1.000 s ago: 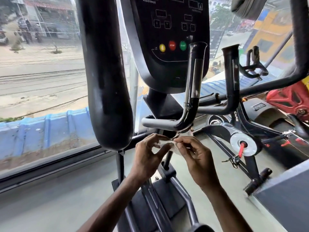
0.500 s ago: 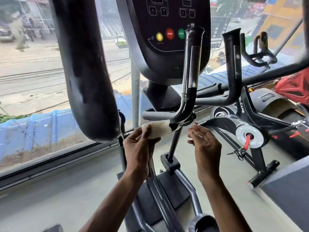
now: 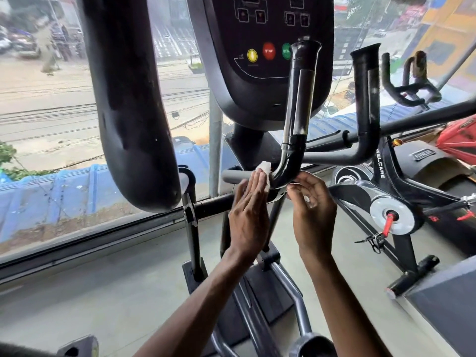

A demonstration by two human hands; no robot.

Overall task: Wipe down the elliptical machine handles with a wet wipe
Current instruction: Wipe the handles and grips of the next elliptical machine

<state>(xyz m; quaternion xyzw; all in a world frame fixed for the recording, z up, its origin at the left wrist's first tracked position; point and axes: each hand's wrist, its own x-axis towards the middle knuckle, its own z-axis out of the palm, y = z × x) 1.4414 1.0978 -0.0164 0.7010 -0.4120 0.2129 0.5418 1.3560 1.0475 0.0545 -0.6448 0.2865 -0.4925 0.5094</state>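
We list, right side: a black spin bike (image 3: 412, 186) with silver flywheel (image 3: 401, 215) and a red cover (image 3: 458, 143) behind it. Left side: a window (image 3: 51, 99), a blue corrugated roof (image 3: 51, 191) outside and a grey floor (image 3: 103, 292).

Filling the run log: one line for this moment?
wipe on handle bend | left hand presses wipe | right hand holds white scrap by bend

The wet wipe (image 3: 265, 169) is white and crumpled, pressed by the flat left hand (image 3: 248, 215) against the bend of the near handle (image 3: 296, 119); that handle is a glossy black tube with a silver strip, rising upright from the bend; a second black handle (image 3: 365, 99) stands to its right, also upright and apart from the wipe.
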